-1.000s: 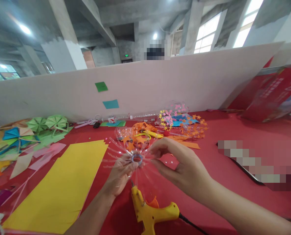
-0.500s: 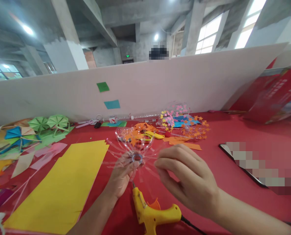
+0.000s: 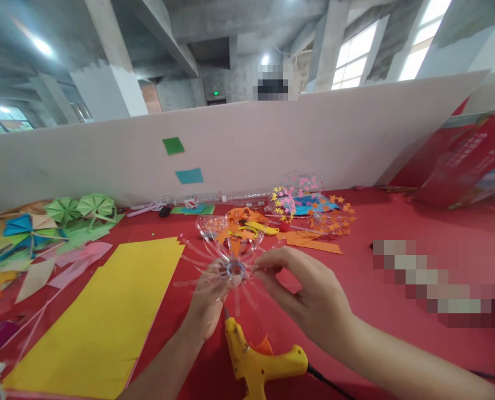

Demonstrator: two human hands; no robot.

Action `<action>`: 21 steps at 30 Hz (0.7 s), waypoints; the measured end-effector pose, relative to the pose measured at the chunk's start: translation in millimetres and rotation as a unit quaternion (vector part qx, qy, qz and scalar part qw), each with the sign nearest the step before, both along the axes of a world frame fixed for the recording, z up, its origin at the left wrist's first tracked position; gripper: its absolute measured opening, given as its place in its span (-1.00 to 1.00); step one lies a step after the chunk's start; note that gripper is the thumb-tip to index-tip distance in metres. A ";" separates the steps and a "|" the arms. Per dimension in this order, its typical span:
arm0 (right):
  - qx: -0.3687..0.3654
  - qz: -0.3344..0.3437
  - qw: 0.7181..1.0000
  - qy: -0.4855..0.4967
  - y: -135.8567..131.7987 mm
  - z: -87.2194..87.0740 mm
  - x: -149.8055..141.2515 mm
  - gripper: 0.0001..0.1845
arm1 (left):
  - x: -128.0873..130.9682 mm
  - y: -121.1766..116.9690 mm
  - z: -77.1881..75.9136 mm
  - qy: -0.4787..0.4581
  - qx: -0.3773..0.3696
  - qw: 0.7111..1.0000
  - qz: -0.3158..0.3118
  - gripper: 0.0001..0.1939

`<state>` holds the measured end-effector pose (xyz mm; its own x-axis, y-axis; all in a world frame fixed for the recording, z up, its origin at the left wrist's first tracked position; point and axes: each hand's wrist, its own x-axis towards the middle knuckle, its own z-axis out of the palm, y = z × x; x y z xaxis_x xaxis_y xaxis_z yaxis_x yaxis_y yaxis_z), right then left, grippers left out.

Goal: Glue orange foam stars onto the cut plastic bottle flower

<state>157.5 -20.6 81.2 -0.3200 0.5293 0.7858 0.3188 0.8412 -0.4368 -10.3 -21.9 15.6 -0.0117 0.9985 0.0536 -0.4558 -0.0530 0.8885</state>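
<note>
Left fingers (image 3: 217,286): pinching clear plastic piece (image 3: 243,270) | Right fingers (image 3: 279,259): tips nearly together, grip unclear

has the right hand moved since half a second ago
Yes: the right hand has moved left and slightly up in the view, judged against the yellow glue gun.

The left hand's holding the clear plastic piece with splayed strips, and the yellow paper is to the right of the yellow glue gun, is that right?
Not quite: the yellow paper lies to the left of the yellow glue gun, as the head view shows. The left hand does hold the clear plastic piece.
</note>
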 end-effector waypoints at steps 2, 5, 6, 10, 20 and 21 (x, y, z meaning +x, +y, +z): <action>0.005 0.004 1.000 0.005 -0.2 -0.5 -0.1 -0.86 | 0.2 0.5 0.0 0.005 0.005 1.000 -0.001 -0.63; 0.001 0.004 1.000 0.004 -1.0 -0.1 0.5 -0.83 | -1.5 2.5 -1.0 0.006 0.015 1.000 0.002 -0.68; -0.001 0.005 1.000 0.003 -1.4 0.5 0.7 -0.84 | -2.4 3.1 -1.5 0.004 0.015 1.000 0.005 -0.70; -0.023 0.017 1.000 0.005 -2.9 4.4 0.9 -0.84 | -4.5 4.1 -2.8 -0.005 0.009 1.000 0.015 -0.70; -0.024 0.053 0.998 0.011 -3.2 8.9 1.3 -0.84 | -3.4 1.2 1.5 -0.018 -0.008 0.999 0.036 -0.65; -0.017 0.058 0.998 0.012 -3.2 9.1 1.6 -0.83 | -3.5 1.4 1.3 -0.019 -0.009 0.999 0.039 -0.65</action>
